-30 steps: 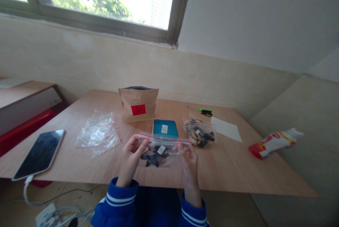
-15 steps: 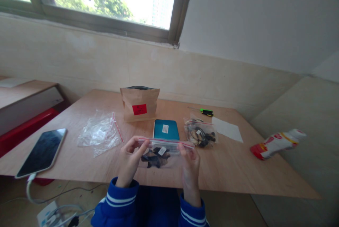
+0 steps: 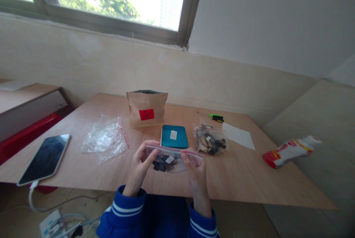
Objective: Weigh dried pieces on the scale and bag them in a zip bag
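Both my hands hold a small clear zip bag with a red seal strip, dark pieces and a white label inside, just above the near edge of the wooden table. My left hand pinches the bag's top left corner. My right hand pinches the seal strip right of its middle. A teal flat box lies just behind the bag.
A second filled zip bag lies right of the teal box. A brown paper pouch with a red label stands behind. Empty clear bags, a phone, a green screwdriver, white paper and a red-white bottle are also here.
The bag has tipped flatter and lower toward the table. My right hand has slid left along the seal strip, toward my left hand.
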`<state>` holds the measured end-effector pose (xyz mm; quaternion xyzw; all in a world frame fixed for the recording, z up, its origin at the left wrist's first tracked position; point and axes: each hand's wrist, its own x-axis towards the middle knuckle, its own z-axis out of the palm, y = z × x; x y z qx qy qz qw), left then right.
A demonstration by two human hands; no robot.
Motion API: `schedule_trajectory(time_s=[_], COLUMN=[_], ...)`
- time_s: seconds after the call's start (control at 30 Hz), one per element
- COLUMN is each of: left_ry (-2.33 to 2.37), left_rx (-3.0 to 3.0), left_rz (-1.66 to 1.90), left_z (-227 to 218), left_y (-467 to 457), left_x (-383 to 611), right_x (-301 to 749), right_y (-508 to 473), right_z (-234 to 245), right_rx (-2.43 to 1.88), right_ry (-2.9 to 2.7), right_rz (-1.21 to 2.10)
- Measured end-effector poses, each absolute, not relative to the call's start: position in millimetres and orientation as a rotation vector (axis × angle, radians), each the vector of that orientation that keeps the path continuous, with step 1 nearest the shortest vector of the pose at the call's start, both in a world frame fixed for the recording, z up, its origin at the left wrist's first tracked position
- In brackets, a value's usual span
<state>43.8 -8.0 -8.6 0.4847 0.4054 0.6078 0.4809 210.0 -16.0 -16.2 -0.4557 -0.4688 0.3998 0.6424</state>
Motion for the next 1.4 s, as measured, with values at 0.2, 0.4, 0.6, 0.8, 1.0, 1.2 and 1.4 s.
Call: schedule_trajectory(time_s=[0.2, 0.4, 0.6, 0.8, 1.0, 1.2, 1.4], left_ry=[1.036, 1.09, 0.993, 0.969, 1.053, 1.134, 1.151], left_rx=[1.24, 1.23, 1.239, 1.239, 1.174, 1.142, 1.108], left_rz=[1.428, 1.496, 1.464, 1.343, 1.303, 1.406, 1.39], left_z=[-2, -2, -3, -4, -3, 5, 7], left_y=[-10, -11, -12, -11, -10, -13, -15], left_x=[46, 50, 49, 48, 51, 60, 59], right_x=[210, 204, 211, 211, 205, 197, 195], right_y=[-16, -16, -18, -21, -19, -18, -18], right_z=[-14, -13, -15, -15, -9, -7, -8], right_rx=[-1.071, -1.084, -1.05, -0.988, -1.052, -1.104, -1.044], right_ry=[-1.092, -1.046, -1.073, -1.133, -1.117, -1.094, -1.081], right_rz=[0.867, 0.797, 0.964, 1.051, 0.99, 0.847, 0.962])
